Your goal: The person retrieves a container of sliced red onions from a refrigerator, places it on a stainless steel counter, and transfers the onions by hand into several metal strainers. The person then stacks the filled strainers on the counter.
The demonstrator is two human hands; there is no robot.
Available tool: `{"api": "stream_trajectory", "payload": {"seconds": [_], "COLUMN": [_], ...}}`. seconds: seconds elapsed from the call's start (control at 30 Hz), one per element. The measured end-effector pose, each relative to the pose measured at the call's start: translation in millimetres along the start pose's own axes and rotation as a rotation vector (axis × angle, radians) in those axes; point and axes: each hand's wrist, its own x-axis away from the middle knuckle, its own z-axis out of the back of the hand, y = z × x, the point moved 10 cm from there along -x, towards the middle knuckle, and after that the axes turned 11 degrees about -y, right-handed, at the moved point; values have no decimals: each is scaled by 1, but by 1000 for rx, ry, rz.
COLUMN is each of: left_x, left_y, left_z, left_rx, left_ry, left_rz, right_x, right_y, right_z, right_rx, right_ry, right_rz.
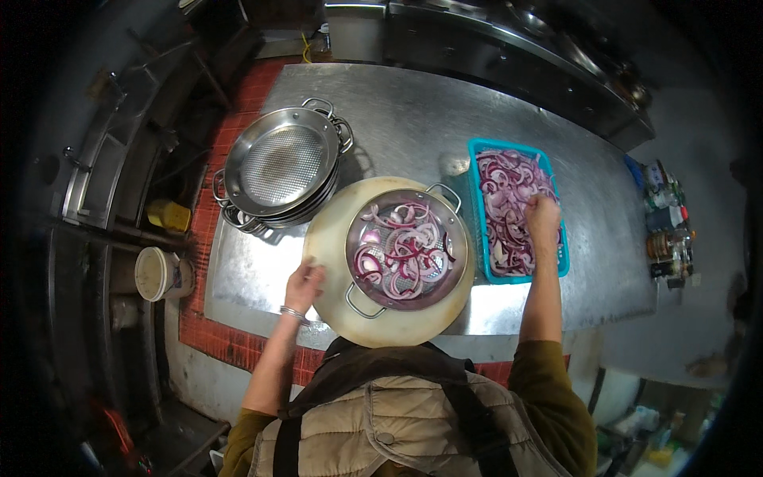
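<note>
A two-handled steel pan (pixel 454 238) with a dimpled bottom sits on a round, pale cutting board (pixel 334 238). Rings and slices of red onion (pixel 411 238) are spread loosely inside it. At the board's left edge is my left hand (pixel 305 283), empty, its fingers loosely bent and slightly apart. My right hand (pixel 542 217) is over the turquoise plastic basket (pixel 473 179), curled down at the heap of sliced red onion (pixel 506 197) that fills it. Its fingertips are hidden, so whether they grip any onion is unclear.
Several matching steel pans (pixel 283 161) are stacked at the left of the metal worktable (pixel 411 113). A white bucket (pixel 152 274) stands beyond the table's left side. Bottles (pixel 667 238) line up past its right end. Steel counter units (pixel 506 71) run along the far side.
</note>
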Motion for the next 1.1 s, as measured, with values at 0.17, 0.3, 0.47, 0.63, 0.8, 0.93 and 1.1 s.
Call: {"api": "stream_trajectory", "payload": {"seconds": [0.17, 0.3, 0.47, 0.63, 0.8, 0.93, 1.1], "left_x": [10, -17, -38, -68, -68, -70, -56], "left_y": [60, 87, 88, 73, 102, 117, 112], "left_z": [140, 187, 200, 257, 238, 223, 208], "left_rx": [16, -79, 19, 123, 50, 143, 350], "left_ry": [464, 564, 568, 571, 525, 330, 141], "left_rz": [-225, -142, -76, -218, -180, -151, -56], "right_x": [14, 64, 89, 58, 41, 39, 21], "right_y": [-79, -180, -227, -164, -86, -65, -5], "right_z": [16, -73, -82, -11, 9, -50, -15], "right_rx": [-565, -708, -437, -282, -181, -339, -303], "right_ry": [-256, -591, -461, -158, -140, -377, -270], "right_rz": [54, 235, 436, 293, 44, 151, -22]}}
